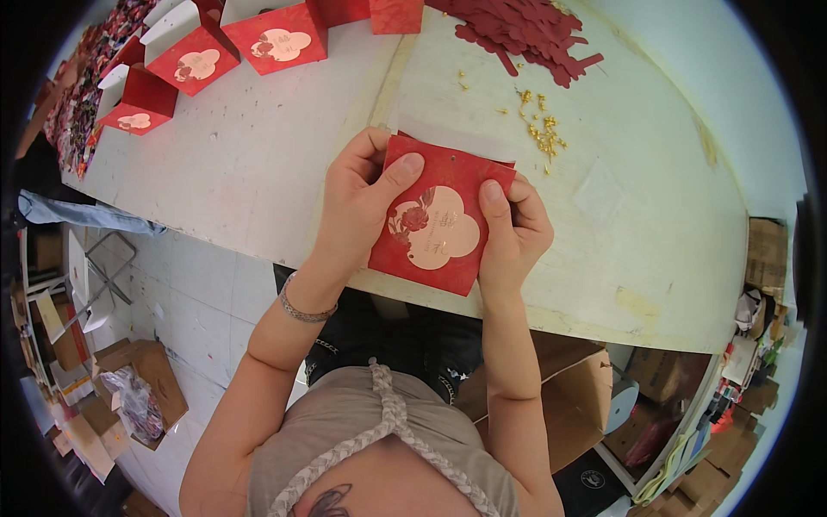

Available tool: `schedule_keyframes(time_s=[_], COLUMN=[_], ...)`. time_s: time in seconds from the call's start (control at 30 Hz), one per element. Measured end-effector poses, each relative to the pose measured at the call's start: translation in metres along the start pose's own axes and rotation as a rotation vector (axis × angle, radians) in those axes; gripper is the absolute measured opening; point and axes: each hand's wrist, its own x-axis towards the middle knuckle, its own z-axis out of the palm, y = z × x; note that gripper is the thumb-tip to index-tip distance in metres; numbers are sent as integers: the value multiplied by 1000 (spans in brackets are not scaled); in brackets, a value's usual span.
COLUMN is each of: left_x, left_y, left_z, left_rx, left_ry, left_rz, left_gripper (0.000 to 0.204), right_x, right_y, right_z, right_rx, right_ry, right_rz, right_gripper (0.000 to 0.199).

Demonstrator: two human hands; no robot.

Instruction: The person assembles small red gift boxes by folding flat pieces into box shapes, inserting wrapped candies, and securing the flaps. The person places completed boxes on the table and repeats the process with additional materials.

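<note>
Between my two hands is a red gift box (448,263) with a pale pink flower-shaped patch on its front and a small hole near the top edge. My left hand (366,194) grips its upper left side, thumb on the front and fingers curled behind. On the upper right side my right hand (514,233) holds it the same way, thumb pressed near the corner. Gold-coloured metal fasteners (544,133) lie loose on the table beyond my right hand. Past them is a heap of dark red strips (534,34) with rounded ends.
Several red boxes (280,41) of the same design stand open at the far left of the white table (233,172). Colourful small pieces are piled at its left end. An open cardboard box (568,392) sits below the front edge at right; another carton (159,379) is on the floor at left.
</note>
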Motion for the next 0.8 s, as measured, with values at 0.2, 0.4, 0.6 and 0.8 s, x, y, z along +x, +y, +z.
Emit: schedule_keyframes(time_s=[0.2,0.4,0.6,0.8], left_x=[-1,6,2,4], left_y=[3,5,-4,-1], left_z=[12,-14,-20,-25], left_rx=[231,262,71,56], left_ry=[13,-140,-136,-148], left_rz=[216,235,143,-23], left_gripper=[31,36,32,33], right_x=[3,-2,0,1], right_y=[32,-6,14,3], right_z=[-17,3,-1,3], right_rx=[255,309,452,528], right_ry=[-170,-111,-28,-35], right_rz=[-43,212,204,267], right_gripper=[24,31,21,23])
